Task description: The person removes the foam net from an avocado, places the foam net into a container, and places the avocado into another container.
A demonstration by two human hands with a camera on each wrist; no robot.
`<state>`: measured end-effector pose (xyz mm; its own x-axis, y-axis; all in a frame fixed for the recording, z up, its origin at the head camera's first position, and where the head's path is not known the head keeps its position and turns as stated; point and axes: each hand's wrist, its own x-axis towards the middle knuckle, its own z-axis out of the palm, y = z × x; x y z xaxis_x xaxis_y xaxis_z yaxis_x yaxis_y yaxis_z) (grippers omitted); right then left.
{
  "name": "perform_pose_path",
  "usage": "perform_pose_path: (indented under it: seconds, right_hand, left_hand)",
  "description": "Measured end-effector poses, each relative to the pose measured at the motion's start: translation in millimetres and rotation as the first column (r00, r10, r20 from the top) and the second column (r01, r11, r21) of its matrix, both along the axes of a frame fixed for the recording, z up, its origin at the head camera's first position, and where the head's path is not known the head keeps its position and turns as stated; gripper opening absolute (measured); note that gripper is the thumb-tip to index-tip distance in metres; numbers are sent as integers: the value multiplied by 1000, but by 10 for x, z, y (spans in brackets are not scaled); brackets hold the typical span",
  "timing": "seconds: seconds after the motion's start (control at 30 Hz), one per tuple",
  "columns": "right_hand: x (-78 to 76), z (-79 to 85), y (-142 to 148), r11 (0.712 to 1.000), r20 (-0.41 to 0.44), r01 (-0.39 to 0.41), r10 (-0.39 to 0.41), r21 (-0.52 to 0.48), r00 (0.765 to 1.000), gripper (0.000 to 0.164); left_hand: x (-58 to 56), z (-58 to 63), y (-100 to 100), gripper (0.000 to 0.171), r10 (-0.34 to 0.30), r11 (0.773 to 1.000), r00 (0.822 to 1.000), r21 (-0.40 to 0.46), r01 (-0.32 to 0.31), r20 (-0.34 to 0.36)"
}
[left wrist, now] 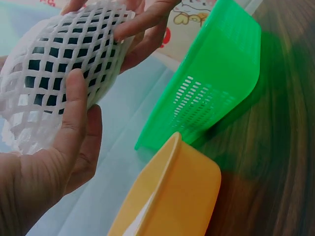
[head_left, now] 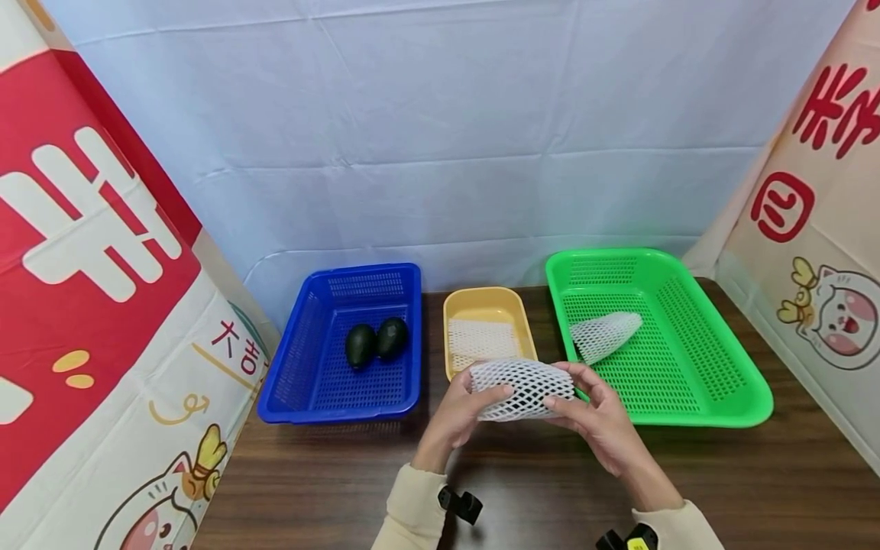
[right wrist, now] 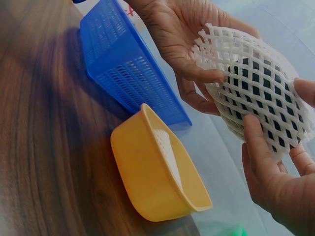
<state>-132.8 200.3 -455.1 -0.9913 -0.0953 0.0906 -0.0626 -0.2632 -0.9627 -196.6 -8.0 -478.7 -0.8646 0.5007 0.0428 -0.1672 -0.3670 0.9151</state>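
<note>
Both hands hold a white foam net sleeve (head_left: 524,391) above the table. Inside it, a dark avocado (right wrist: 253,81) shows through the stretched mesh in both wrist views. My left hand (head_left: 455,412) grips one end, thumb across the front and fingers behind. At the other end my right hand (head_left: 605,426) pinches the net between thumb and fingers. Two bare avocados (head_left: 360,346) lie side by side in the blue basket (head_left: 330,397) on the left. A netted piece (head_left: 606,334) rests in the green basket (head_left: 677,374) on the right, its contents hidden by the mesh.
Between the two baskets stands a small yellow tray (head_left: 486,296) holding flat white foam nets (head_left: 481,340), just beyond the hands. All the containers sit on a dark wooden table (head_left: 330,481). A pale cloth (head_left: 440,137) hangs behind, with printed cloths at both sides.
</note>
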Motion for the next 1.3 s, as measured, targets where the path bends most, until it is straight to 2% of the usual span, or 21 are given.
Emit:
perform_pose_path:
  seconds: [0.27,0.5,0.77,0.93,1.1,1.3]
  right_hand:
    - [23,-92,-81,1000,50,-7,7,11,999,43]
    - [55,-201,-163,999,80,-40,39,5,996,47]
    - [96,-310,-249,999,197,-50,49,-1,979,54]
    - [119,-355,-282,998,240,-62,60,1,969,54]
    - [135,-411,-282,997,256,-80,76,4,964,53]
    - [148,-514,-296,995,286,-99,97,-5,953,54]
  left_hand:
    - [92,-49,-129,41,49,998,999,-47,-48,22]
    - [152,-153,-241,40,67,995,997,-77,-64,39]
    - [218,-268,-342,43,89,993,988,-86,-78,126]
    - [275,-323,-387,41,107,992,982,-89,-94,154]
    - [316,-366,-415,40,116,990,978,-99,-100,172]
    - [363,-408,-457,37,136,985,978,-131,-115,159]
